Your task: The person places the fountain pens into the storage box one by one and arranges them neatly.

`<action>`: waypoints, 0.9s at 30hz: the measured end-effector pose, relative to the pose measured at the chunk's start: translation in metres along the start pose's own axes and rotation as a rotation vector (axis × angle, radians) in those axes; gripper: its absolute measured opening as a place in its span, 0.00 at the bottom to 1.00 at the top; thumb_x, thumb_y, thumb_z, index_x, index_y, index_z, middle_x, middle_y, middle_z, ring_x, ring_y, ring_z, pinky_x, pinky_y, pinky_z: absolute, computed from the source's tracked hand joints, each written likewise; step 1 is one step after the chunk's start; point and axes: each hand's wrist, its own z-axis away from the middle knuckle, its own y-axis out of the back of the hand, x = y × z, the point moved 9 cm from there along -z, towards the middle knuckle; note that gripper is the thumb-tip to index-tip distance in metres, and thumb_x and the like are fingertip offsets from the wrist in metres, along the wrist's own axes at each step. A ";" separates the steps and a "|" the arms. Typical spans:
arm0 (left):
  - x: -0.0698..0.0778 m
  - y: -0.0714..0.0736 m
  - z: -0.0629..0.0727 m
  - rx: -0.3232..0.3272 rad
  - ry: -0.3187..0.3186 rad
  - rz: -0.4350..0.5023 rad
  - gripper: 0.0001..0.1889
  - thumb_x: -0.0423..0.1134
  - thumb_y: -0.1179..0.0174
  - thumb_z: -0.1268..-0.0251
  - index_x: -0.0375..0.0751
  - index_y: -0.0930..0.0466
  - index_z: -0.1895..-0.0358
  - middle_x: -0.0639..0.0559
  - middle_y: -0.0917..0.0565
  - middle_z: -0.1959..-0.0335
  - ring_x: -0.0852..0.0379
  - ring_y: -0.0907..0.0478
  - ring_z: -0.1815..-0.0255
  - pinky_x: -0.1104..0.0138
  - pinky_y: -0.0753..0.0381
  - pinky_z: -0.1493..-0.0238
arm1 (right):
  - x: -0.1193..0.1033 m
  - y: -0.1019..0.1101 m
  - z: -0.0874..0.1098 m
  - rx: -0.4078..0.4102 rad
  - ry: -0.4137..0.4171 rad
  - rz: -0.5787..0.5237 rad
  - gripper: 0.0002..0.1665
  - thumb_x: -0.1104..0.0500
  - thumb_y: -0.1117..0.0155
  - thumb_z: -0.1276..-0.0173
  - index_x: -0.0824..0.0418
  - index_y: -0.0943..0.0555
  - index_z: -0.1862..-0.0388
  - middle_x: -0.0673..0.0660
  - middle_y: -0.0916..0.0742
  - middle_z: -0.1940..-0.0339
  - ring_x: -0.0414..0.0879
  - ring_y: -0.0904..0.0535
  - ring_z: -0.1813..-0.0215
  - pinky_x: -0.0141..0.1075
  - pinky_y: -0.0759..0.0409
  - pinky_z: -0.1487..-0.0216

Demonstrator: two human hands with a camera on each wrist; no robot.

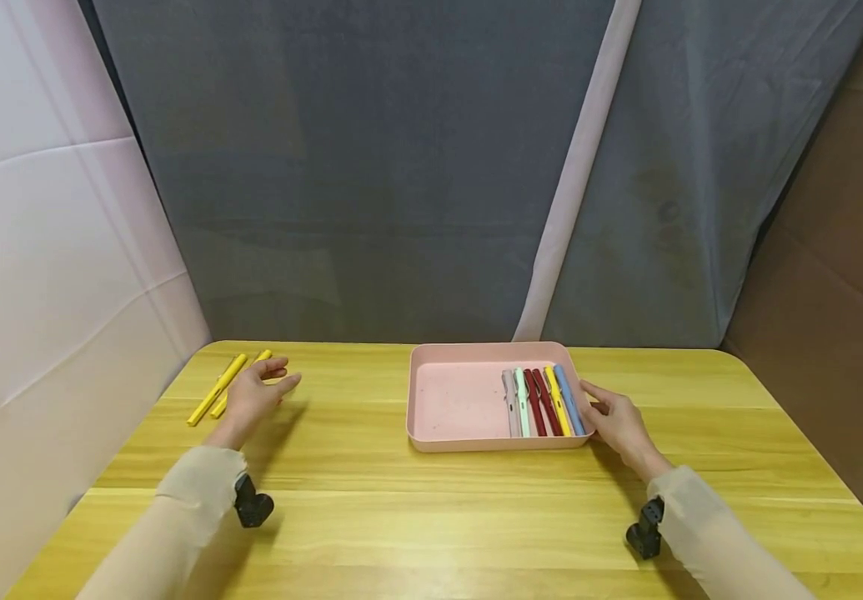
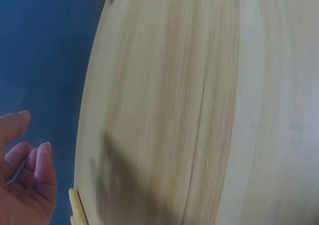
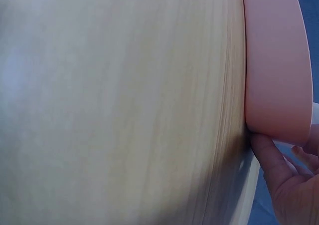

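A pink tray sits on the table right of centre. Along its right side lie several pens: a pale lilac one, a mint one, two dark red ones, a yellow one and a blue one. My right hand grips the tray's right end, its thumb low against the outer wall in the right wrist view. At the far left, two yellow pens lie side by side. Over the nearer one hovers my left hand, loosely bent, with nothing between its fingers.
The wooden table has a rounded far edge. Behind it hangs a grey curtain with a pale strip. A white cloth wall stands on the left, a brown one on the right.
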 end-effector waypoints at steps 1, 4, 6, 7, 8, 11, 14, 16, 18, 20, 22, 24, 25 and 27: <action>-0.002 0.002 0.000 0.003 0.001 -0.014 0.28 0.43 0.42 0.35 0.28 0.32 0.38 0.31 0.26 0.43 0.46 0.23 0.51 0.77 0.27 0.65 | 0.001 0.000 0.000 0.000 -0.003 0.001 0.31 0.65 0.53 0.27 0.60 0.45 0.26 0.72 0.37 0.30 0.64 0.34 0.34 0.47 0.24 0.46; -0.006 0.008 0.000 0.022 -0.006 -0.047 0.28 0.44 0.42 0.35 0.28 0.32 0.38 0.31 0.26 0.43 0.40 0.26 0.47 0.77 0.30 0.65 | 0.002 -0.001 0.001 -0.001 -0.010 0.000 0.31 0.65 0.53 0.27 0.60 0.45 0.26 0.72 0.37 0.30 0.64 0.34 0.34 0.47 0.25 0.45; -0.008 0.011 -0.001 0.031 -0.017 -0.053 0.27 0.43 0.42 0.34 0.27 0.32 0.38 0.30 0.26 0.44 0.38 0.26 0.46 0.77 0.30 0.64 | 0.002 0.000 0.001 -0.002 -0.011 -0.001 0.31 0.65 0.53 0.27 0.60 0.45 0.26 0.72 0.38 0.30 0.64 0.34 0.34 0.48 0.25 0.45; -0.009 0.013 -0.002 0.034 -0.020 -0.056 0.27 0.43 0.42 0.34 0.27 0.32 0.38 0.30 0.26 0.44 0.38 0.26 0.46 0.76 0.29 0.62 | 0.003 0.000 0.002 -0.002 -0.012 -0.002 0.31 0.65 0.53 0.27 0.60 0.45 0.26 0.72 0.38 0.30 0.64 0.34 0.34 0.48 0.25 0.45; -0.009 0.014 -0.003 0.039 -0.022 -0.062 0.27 0.42 0.42 0.34 0.27 0.32 0.38 0.30 0.26 0.44 0.37 0.27 0.46 0.74 0.29 0.60 | 0.003 0.000 0.002 -0.003 -0.010 -0.004 0.31 0.65 0.53 0.27 0.60 0.45 0.26 0.72 0.38 0.30 0.64 0.34 0.34 0.48 0.25 0.45; -0.011 0.019 -0.004 0.047 -0.020 -0.088 0.27 0.42 0.43 0.34 0.27 0.32 0.38 0.29 0.26 0.43 0.36 0.30 0.43 0.62 0.27 0.51 | 0.003 0.001 0.003 -0.002 -0.006 -0.008 0.31 0.65 0.53 0.27 0.60 0.45 0.26 0.72 0.38 0.30 0.65 0.34 0.34 0.48 0.25 0.46; -0.015 0.023 -0.005 0.050 -0.009 -0.100 0.27 0.44 0.44 0.33 0.28 0.33 0.38 0.29 0.26 0.43 0.35 0.31 0.42 0.55 0.31 0.48 | 0.004 0.001 0.003 -0.001 -0.004 -0.010 0.31 0.65 0.53 0.27 0.60 0.44 0.26 0.72 0.38 0.30 0.65 0.34 0.34 0.48 0.24 0.46; -0.018 0.026 -0.007 0.052 -0.006 -0.100 0.27 0.44 0.44 0.33 0.28 0.33 0.37 0.29 0.27 0.43 0.35 0.31 0.43 0.57 0.31 0.49 | 0.004 0.002 0.004 0.002 -0.006 -0.007 0.31 0.65 0.52 0.26 0.59 0.44 0.26 0.72 0.37 0.30 0.64 0.34 0.34 0.47 0.24 0.46; -0.021 0.028 -0.008 0.063 -0.007 -0.103 0.27 0.44 0.44 0.33 0.28 0.33 0.38 0.30 0.26 0.43 0.36 0.29 0.44 0.61 0.31 0.53 | 0.004 0.003 0.005 0.005 -0.005 -0.003 0.31 0.65 0.52 0.26 0.59 0.44 0.26 0.72 0.37 0.30 0.64 0.34 0.34 0.47 0.24 0.46; -0.024 0.031 -0.009 0.076 -0.013 -0.113 0.27 0.43 0.44 0.34 0.27 0.32 0.38 0.30 0.25 0.44 0.36 0.27 0.46 0.67 0.31 0.57 | 0.004 0.004 0.006 0.010 -0.002 0.005 0.31 0.64 0.52 0.27 0.60 0.44 0.26 0.72 0.36 0.30 0.64 0.33 0.35 0.47 0.24 0.46; -0.026 0.033 -0.010 0.087 -0.016 -0.118 0.27 0.43 0.43 0.34 0.27 0.32 0.39 0.30 0.25 0.44 0.37 0.26 0.47 0.72 0.31 0.60 | 0.004 0.004 0.007 0.013 -0.002 0.011 0.31 0.64 0.52 0.27 0.60 0.44 0.26 0.72 0.36 0.31 0.64 0.33 0.35 0.47 0.23 0.47; -0.028 0.034 -0.010 0.094 -0.018 -0.123 0.27 0.42 0.42 0.35 0.27 0.31 0.39 0.29 0.25 0.44 0.37 0.25 0.48 0.75 0.32 0.63 | 0.005 0.004 0.007 0.014 -0.006 0.010 0.31 0.64 0.52 0.27 0.60 0.44 0.26 0.72 0.36 0.31 0.64 0.32 0.35 0.47 0.23 0.47; -0.029 0.035 -0.009 0.095 -0.015 -0.122 0.27 0.42 0.42 0.35 0.26 0.31 0.39 0.29 0.25 0.44 0.37 0.25 0.48 0.75 0.31 0.63 | 0.005 0.004 0.007 0.013 -0.007 0.010 0.31 0.65 0.52 0.27 0.60 0.44 0.26 0.72 0.36 0.31 0.64 0.32 0.35 0.47 0.23 0.47; -0.033 0.037 -0.008 0.095 -0.005 -0.126 0.27 0.42 0.42 0.35 0.26 0.32 0.39 0.29 0.25 0.44 0.36 0.26 0.47 0.72 0.31 0.60 | 0.005 0.002 0.007 0.008 -0.012 0.007 0.31 0.65 0.52 0.27 0.60 0.44 0.26 0.72 0.36 0.31 0.64 0.33 0.35 0.47 0.24 0.46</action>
